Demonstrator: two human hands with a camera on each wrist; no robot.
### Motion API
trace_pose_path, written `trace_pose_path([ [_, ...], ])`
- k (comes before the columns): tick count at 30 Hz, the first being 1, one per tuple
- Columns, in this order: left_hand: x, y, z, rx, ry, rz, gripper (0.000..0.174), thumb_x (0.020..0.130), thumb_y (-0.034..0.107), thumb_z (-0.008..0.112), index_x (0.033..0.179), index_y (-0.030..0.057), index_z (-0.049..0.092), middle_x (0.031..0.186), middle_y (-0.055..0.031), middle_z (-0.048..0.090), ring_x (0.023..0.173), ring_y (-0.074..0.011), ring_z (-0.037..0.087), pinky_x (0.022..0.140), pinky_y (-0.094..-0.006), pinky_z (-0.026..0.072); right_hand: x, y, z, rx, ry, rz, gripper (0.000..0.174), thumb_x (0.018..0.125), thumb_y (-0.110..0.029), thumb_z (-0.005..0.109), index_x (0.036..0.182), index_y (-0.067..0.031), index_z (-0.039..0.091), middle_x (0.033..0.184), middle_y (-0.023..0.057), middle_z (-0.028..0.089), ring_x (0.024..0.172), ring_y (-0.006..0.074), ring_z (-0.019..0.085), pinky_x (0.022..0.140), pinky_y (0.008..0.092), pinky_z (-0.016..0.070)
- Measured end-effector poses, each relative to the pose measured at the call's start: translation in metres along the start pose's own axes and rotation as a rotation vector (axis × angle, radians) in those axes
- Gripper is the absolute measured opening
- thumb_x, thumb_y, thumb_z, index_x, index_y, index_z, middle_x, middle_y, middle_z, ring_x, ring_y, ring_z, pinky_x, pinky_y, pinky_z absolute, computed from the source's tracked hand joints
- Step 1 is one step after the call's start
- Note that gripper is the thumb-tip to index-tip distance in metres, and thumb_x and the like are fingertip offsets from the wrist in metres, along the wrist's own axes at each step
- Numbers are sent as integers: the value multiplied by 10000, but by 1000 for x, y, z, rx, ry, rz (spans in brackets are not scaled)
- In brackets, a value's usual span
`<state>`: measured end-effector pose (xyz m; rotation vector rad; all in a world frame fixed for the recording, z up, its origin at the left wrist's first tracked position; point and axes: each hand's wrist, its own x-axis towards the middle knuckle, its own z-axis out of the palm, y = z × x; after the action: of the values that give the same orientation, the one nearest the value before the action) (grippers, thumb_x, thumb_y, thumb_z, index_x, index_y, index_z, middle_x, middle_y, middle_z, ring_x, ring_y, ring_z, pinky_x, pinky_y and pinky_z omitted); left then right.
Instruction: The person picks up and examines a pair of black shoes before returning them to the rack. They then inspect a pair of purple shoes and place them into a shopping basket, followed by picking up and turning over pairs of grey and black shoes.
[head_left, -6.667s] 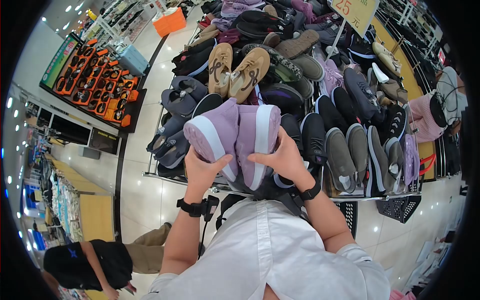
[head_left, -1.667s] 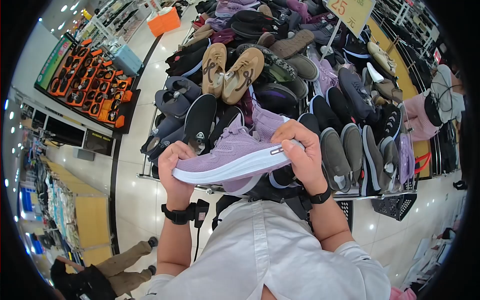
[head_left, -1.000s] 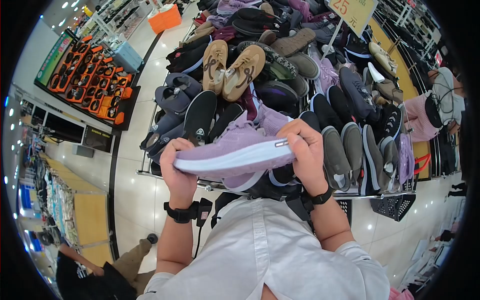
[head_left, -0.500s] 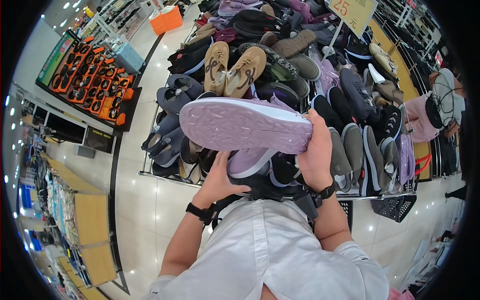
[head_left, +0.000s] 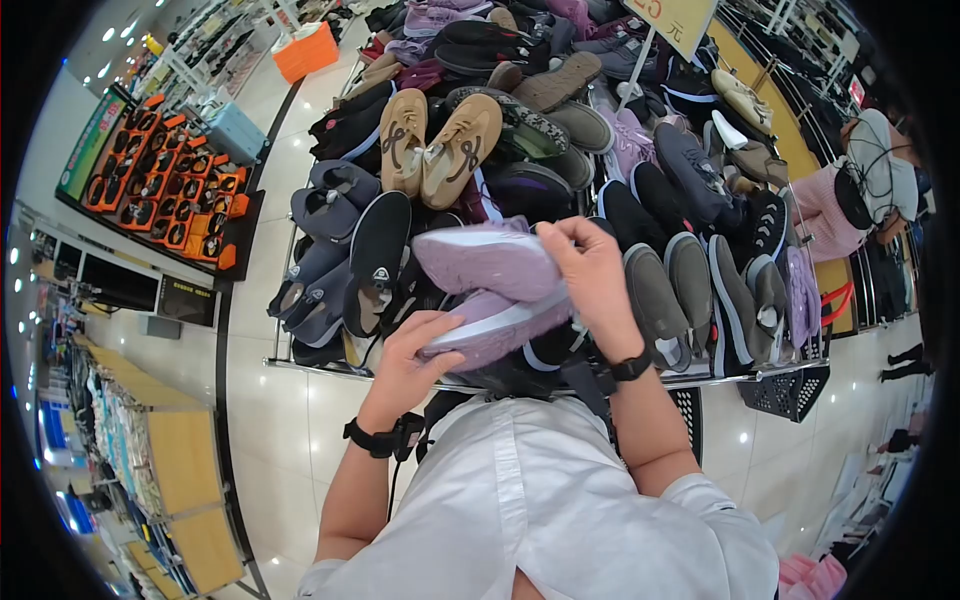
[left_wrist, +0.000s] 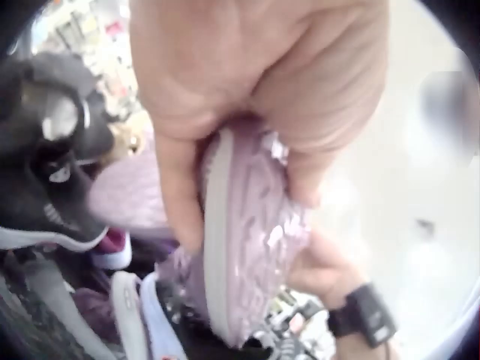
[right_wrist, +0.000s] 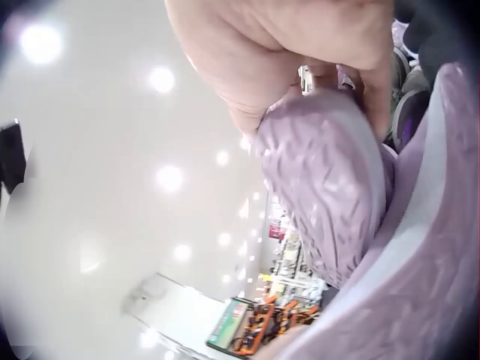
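Note:
Two lilac sneakers with white midsoles are held up in front of the shirt, one over the other. My right hand [head_left: 590,280] grips the right end of the upper sneaker [head_left: 490,262], thumb on top. My left hand [head_left: 405,365] pinches the left end of the lower sneaker [head_left: 505,325] between thumb and fingers. In the left wrist view, thumb and fingers clasp both sides of that lower sneaker [left_wrist: 255,240], its patterned sole showing. The right wrist view shows the upper sneaker's ridged sole [right_wrist: 322,172] under the right hand, beside the lower one.
A wire rack [head_left: 700,380] piled with shoes stands in front, with tan lace-ups [head_left: 460,150], black slip-ons [head_left: 378,262] and grey slip-ons [head_left: 655,305]. A price sign [head_left: 675,22] rises from the pile. A black basket [head_left: 788,395] hangs at the front right.
The left hand let go of the sneaker both hands held lengthwise, and now grips the lower one. The right hand kept its sneaker, which has tipped sole-out and then turned.

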<state>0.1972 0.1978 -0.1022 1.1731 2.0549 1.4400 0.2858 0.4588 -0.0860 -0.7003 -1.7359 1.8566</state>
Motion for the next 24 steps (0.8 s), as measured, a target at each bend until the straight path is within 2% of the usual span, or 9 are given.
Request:
trace_pose_path([
  [1,0,0,-3,-80,-46,-67,489,816,29,782,1286,-3,653,1229,-125,633,1088,-219,623,937,-317,494,1,4,1,-42,-27,80,241,949,-231,743,879,-4,698,744,-25,613,671,55,535,609,268,458],
  [2,-1,1,-6,-95,-47,-119,442,860,53,737,1291,3,653,1203,-94,647,1073,-177,610,934,-304,491,1,9,5,-40,-42,78,251,950,-223,732,846,3,693,707,-17,608,613,70,538,553,268,448],
  [5,-8,-12,-13,-220,43,-215,435,870,106,769,1283,23,664,1123,-61,679,989,-145,621,869,-288,504,6,20,0,-207,-48,-38,248,951,-216,723,845,6,692,707,-10,617,629,71,562,571,245,455],
  [6,-12,-18,-14,-321,80,-222,425,909,148,751,1303,24,651,1147,-37,679,993,-119,613,873,-279,505,7,20,-6,-228,-105,0,224,956,-208,712,897,8,693,744,6,636,645,80,575,584,241,463],
  [9,-17,-20,-21,-501,130,-262,434,929,172,741,1316,6,637,1176,-53,683,1009,-125,623,909,-279,501,2,11,-14,-53,-191,98,214,961,-207,707,979,5,690,813,16,655,678,89,588,611,261,478],
  [10,-18,-23,-24,-546,137,-247,445,939,177,734,1328,-8,621,1206,-76,686,1052,-142,637,951,-291,501,4,13,-18,-11,-255,92,226,968,-215,701,1041,-2,684,865,18,663,739,85,596,661,257,486],
  [16,-26,-28,-32,-741,254,-193,456,961,196,711,1343,-17,584,1241,-96,685,1112,-178,655,999,-330,504,-12,12,-24,79,-261,37,261,1005,-255,665,1048,3,680,883,-24,637,820,44,549,730,218,447],
  [19,-29,-29,-35,-831,308,-160,459,966,217,708,1343,-12,580,1254,-99,677,1136,-185,647,1012,-339,497,-17,14,-19,57,-275,47,282,1026,-276,637,1057,2,675,889,-41,619,804,41,522,729,214,435],
  [24,-36,-22,-46,-785,291,-135,425,962,223,711,1303,-8,607,1239,-87,671,1128,-173,632,1011,-335,480,-25,-6,-4,131,-349,67,302,1042,-301,613,1097,-12,682,872,-54,597,793,40,507,728,219,433],
])
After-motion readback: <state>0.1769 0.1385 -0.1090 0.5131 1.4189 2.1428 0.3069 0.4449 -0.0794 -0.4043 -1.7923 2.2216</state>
